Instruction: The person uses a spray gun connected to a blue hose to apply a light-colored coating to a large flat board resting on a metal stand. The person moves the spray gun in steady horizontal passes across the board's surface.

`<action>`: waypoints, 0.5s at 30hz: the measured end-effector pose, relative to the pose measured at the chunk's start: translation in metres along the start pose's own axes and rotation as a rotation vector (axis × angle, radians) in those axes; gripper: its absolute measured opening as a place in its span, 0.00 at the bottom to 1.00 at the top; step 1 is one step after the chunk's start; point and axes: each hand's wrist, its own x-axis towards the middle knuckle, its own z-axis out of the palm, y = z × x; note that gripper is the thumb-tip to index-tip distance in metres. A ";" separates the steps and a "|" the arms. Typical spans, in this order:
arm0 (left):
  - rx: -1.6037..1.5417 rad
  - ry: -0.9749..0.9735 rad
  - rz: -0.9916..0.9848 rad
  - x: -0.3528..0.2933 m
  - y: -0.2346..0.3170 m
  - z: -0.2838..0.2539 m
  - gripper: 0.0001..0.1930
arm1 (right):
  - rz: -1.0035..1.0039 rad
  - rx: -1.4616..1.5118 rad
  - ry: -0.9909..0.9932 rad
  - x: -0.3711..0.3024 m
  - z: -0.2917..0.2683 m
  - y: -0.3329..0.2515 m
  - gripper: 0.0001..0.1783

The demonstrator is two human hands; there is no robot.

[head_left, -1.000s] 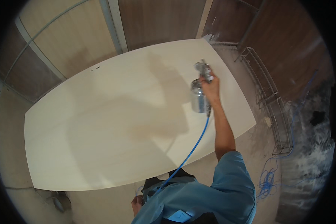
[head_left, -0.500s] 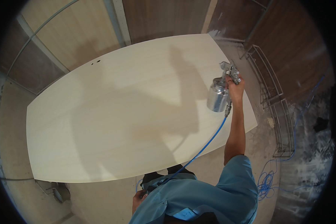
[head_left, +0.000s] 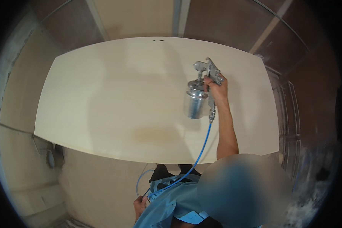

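Observation:
My right hand (head_left: 218,88) is wrapped around the handle of a metal spray gun (head_left: 212,72), its silver cup (head_left: 196,100) hanging below the head. Both are held over the right half of a large pale door-like panel (head_left: 114,95), which has small dark holes near its far edge. A blue air hose (head_left: 206,142) runs from the base of the handle back toward my waist. There my left hand (head_left: 140,206) is closed on the hose, its fingers partly hidden by my blue clothing.
Brown and pale panels (head_left: 220,22) stand along the far wall. A metal rack (head_left: 290,110) is beyond the panel's right end. At the lower left, a round object (head_left: 51,157) sits under the panel's corner. A blurred patch covers the lower right.
My right hand has brought the spray gun leftward, away from the panel's right edge. The view has turned, so the panel lies straighter across it. My left hand stays at my waist.

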 end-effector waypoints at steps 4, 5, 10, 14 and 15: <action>-0.032 0.047 0.031 0.018 -0.012 0.007 0.29 | -0.031 0.093 -0.058 0.003 0.026 -0.008 0.03; -0.083 0.066 0.052 0.023 -0.015 0.011 0.31 | -0.028 0.100 -0.097 0.002 0.034 -0.011 0.02; -0.275 0.036 -0.093 0.042 -0.020 0.037 0.37 | 0.018 0.185 -0.188 -0.005 0.066 -0.008 0.02; -0.238 -0.012 -0.106 0.057 -0.007 0.050 0.41 | -0.053 0.154 -0.124 -0.009 0.042 -0.001 0.01; -0.246 -0.049 -0.067 0.061 -0.003 0.051 0.42 | -0.034 0.102 -0.064 -0.010 0.027 -0.001 0.01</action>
